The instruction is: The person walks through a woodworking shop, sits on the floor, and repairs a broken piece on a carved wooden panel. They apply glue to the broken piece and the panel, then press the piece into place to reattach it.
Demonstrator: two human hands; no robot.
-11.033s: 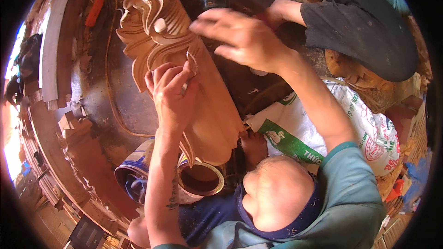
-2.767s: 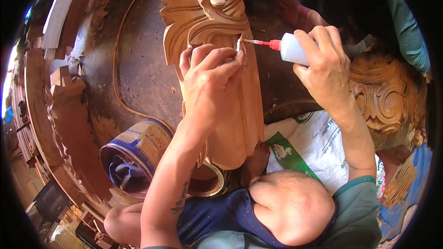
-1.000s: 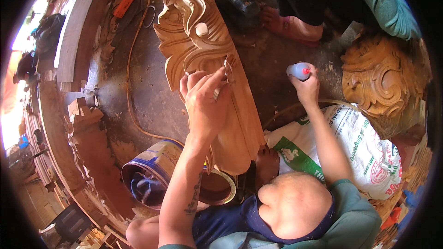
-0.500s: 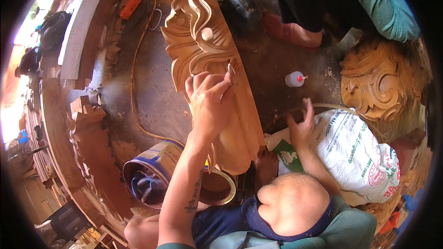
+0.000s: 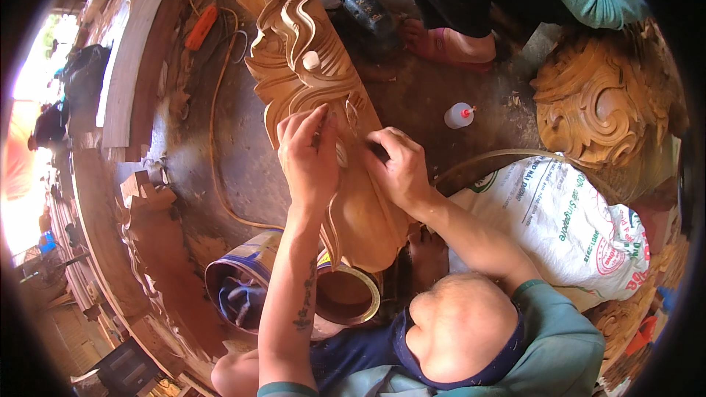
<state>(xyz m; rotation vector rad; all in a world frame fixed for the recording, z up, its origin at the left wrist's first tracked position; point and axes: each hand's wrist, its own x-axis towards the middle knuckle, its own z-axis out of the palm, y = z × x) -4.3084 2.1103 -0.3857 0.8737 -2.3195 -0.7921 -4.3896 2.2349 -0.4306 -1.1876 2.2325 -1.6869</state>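
A long carved wood panel (image 5: 316, 88) with wavy leaf relief lies slantwise before me, its smooth lower end towards my knees. My left hand (image 5: 307, 154) is on the panel's middle with its fingers closed. Something small and dark shows between them, too little to name. Across from it, my right hand (image 5: 399, 173) rests at the panel's right edge, its fingers curled and thumb drawn in. Whatever it may hold is hidden. A pale, narrow shape (image 5: 341, 154) sits between the hands on the wood; I cannot tell whether it is loose.
Two buckets (image 5: 246, 272) (image 5: 360, 276) stand below the panel. To the right are a white sack (image 5: 551, 213), a small red-tipped bottle (image 5: 459, 115) and another carved piece (image 5: 588, 110). A power tool (image 5: 368, 11) lies near another person's foot (image 5: 448, 44); an orange cord (image 5: 214, 125) runs left.
My right hand has come left from beside the sack onto the panel's edge. The left hand has turned and stays near the panel's middle. The whole view has shifted slightly.
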